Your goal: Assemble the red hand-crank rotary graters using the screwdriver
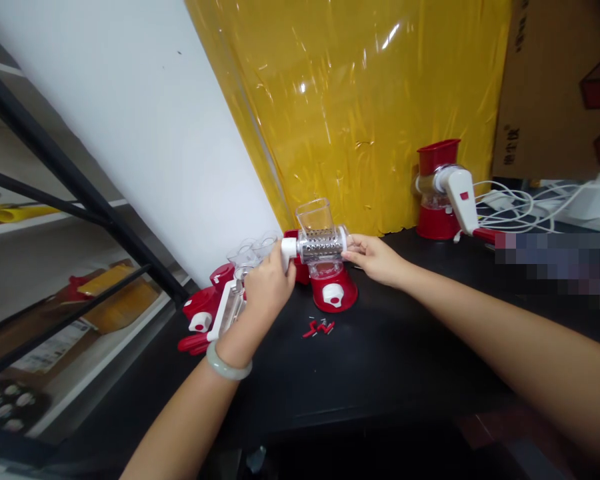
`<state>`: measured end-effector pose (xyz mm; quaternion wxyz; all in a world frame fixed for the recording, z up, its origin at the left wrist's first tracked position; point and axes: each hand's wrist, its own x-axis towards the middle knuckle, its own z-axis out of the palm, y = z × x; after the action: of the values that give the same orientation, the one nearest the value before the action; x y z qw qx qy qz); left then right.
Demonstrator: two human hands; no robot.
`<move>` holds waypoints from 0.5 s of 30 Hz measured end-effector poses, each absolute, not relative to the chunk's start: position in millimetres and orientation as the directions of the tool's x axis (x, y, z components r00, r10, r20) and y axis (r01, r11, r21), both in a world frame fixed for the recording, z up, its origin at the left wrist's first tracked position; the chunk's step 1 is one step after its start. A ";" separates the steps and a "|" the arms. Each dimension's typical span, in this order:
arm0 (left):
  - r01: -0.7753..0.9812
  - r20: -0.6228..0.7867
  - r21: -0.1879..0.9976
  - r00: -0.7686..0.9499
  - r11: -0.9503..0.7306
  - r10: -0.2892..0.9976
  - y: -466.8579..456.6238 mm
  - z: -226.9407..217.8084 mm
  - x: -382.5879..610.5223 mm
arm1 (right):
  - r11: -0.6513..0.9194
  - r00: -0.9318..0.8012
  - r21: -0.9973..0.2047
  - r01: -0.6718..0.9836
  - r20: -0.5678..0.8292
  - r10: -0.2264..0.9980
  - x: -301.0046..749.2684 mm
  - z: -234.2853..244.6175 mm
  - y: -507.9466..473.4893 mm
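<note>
A rotary grater stands upright on the black table, with a red base (347, 293), a white knob (333, 295) and a clear hopper (314, 215). Across its clear body lies a metal grating drum (322, 245). My left hand (269, 283) is closed around the white crank handle (289, 248) at the drum's left end; its fingers are partly hidden. At the other end, the fingers of my right hand (375, 259) pinch the white rim (343, 240) of the drum. In front of the base lie several small red parts (325, 328) and tiny metal pins.
Left of the grater are more red bases (201, 308), white crank handles (226, 310) and clear parts (250, 252). An assembled grater (439, 193) stands at the back right beside white cables (520, 203). Behind hangs a yellow plastic curtain (350, 113); a metal-framed shelf (80, 200) is at left.
</note>
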<state>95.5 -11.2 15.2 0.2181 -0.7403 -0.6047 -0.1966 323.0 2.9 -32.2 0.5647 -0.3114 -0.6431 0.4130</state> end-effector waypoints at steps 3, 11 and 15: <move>0.972 0.569 -0.079 0.226 -0.220 0.791 -14.3 14.1 98.1 | 0.459 -0.167 -0.886 -0.067 0.464 0.870 323.3 -32.2 3.4; 0.829 0.476 0.226 0.364 -0.512 0.800 -0.7 31.4 81.7 | 0.475 -0.157 -0.879 -0.053 0.477 0.865 322.4 -33.4 5.1; 0.856 0.504 0.129 0.378 -0.500 0.777 4.2 32.7 77.4 | 0.471 -0.166 -0.880 -0.052 0.473 0.865 321.4 -33.6 5.0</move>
<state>77.4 4.2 32.7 0.0769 -0.8266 -0.4939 -0.2588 321.4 5.0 -33.6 0.5639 -0.3144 -0.6463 0.4068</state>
